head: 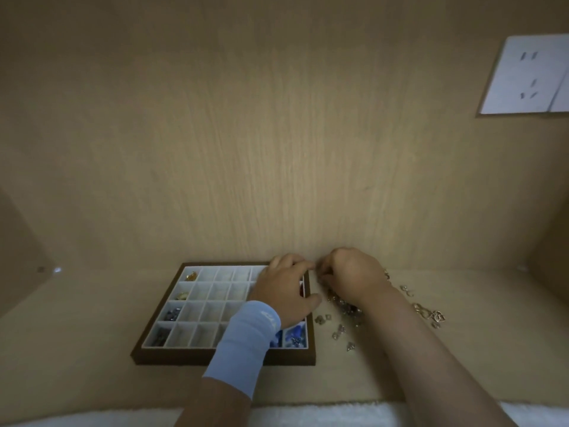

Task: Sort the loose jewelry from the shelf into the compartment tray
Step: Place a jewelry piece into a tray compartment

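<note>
**Operator:** Where does everything sit relative to the grip?

**Technician:** The shelf (pixel 92 349) carries it all. The compartment tray (pixel 221 359) lies under and to the left of the point where the two sets of fingers meet. That point is over the tray's far right corner. The left hand (pixel 284 291), which wears a blue wrist sleeve (pixel 243 343), reaches across the tray's right-hand cells. The right hand (pixel 351 275) arches over the loose jewelry (pixel 348 308), which lies beneath it and trails off to its right and toward the person.

**Operator:** State of each grip?

**Technician:** It cannot be told for either hand. The right fingers curl downward with the tips hidden behind the knuckles. The left fingertips meet them, but no piece is visible between (a small item may well be there).

**Operator:** What is the procedure for this step?

**Technician:** It is probably separating one piece from the pile.
1. Lift a single item clear before moving it, because tangled pieces would drag their neighbours along.
2. Match its type. Blue beads (pixel 297 334) fill the cell nearest the left wrist, and many cells to the left look empty.
3. Lower it into the cell and release it low.
4. Leave the gold heart pendants (pixel 437 315), far right of the grip, for a separate pass.
</note>
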The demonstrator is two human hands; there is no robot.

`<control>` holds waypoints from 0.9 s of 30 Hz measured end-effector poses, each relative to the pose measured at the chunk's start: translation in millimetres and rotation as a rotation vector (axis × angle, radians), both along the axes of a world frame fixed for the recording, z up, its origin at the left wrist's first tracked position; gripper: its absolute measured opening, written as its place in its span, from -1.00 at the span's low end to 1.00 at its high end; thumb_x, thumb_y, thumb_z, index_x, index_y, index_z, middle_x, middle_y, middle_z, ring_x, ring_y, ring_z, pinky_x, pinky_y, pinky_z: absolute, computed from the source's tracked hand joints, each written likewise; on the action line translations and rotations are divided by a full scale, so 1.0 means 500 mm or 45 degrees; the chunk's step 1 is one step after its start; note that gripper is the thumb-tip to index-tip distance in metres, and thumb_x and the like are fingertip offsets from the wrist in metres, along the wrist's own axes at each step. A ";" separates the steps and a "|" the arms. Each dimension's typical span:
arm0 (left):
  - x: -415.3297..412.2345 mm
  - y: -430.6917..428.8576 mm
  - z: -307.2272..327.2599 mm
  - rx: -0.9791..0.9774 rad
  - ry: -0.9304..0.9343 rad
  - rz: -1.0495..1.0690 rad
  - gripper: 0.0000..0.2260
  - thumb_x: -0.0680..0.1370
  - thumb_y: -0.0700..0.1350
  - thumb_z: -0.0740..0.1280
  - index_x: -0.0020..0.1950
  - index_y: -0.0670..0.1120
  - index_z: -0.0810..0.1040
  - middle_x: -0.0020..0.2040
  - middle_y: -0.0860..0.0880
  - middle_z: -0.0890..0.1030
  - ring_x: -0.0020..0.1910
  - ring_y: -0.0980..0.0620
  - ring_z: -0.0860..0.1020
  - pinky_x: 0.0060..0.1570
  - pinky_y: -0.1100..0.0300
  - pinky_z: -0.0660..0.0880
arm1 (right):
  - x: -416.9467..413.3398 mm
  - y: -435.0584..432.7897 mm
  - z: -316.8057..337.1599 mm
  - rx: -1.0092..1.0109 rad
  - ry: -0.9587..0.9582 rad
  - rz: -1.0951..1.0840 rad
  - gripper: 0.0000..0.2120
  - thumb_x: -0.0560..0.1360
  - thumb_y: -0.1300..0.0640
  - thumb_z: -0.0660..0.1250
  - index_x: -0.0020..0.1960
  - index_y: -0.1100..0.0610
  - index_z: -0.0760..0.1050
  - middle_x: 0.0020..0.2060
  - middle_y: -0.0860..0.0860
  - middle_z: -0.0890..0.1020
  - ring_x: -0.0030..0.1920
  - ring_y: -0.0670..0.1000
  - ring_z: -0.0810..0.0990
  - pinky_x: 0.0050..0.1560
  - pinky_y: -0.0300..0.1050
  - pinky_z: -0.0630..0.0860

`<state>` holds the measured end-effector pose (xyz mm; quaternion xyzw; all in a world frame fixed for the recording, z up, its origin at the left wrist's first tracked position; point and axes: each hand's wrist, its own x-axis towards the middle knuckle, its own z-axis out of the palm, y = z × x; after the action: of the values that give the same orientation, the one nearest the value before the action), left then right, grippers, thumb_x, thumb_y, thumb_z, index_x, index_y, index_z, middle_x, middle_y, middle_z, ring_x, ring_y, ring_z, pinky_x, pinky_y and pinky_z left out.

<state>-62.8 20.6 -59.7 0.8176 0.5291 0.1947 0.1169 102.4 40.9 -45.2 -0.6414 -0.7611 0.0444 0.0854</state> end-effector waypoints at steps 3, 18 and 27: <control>-0.008 -0.002 -0.002 0.033 -0.088 0.005 -0.59 0.54 0.10 0.29 0.39 0.13 0.39 0.37 0.12 0.41 0.37 0.09 0.30 0.39 0.04 0.28 | -0.001 0.001 -0.008 0.015 -0.078 0.012 -0.76 0.57 0.02 0.24 0.08 0.06 0.64 0.01 0.07 0.63 0.00 0.12 0.62 -0.05 -0.04 0.53; -0.108 -0.022 0.074 -0.084 -0.905 0.108 -0.90 0.51 -0.18 0.41 -0.03 0.01 0.66 -0.18 0.06 0.68 -0.18 0.13 0.63 -0.06 0.25 0.57 | -0.071 -0.046 0.046 -0.201 1.343 0.307 -0.82 0.63 0.17 0.30 0.01 0.26 0.62 -0.26 -0.05 0.69 -0.25 -0.20 0.62 -0.16 -0.31 0.52; -0.163 -0.063 0.068 -0.079 -0.935 0.138 -0.90 0.47 -0.16 0.47 -0.12 0.06 0.64 -0.23 0.04 0.67 -0.25 0.16 0.58 -0.15 0.24 0.52 | -0.114 -0.075 0.057 -0.411 1.410 0.373 -0.87 0.53 0.27 0.42 0.06 0.23 0.67 -0.33 0.06 0.63 -0.49 -0.13 0.41 -0.47 -0.29 0.35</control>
<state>-144.1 -11.1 -25.9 0.6602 0.5000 0.4647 0.3133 45.2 3.5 -16.5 -0.4158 -0.6676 0.4988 0.3642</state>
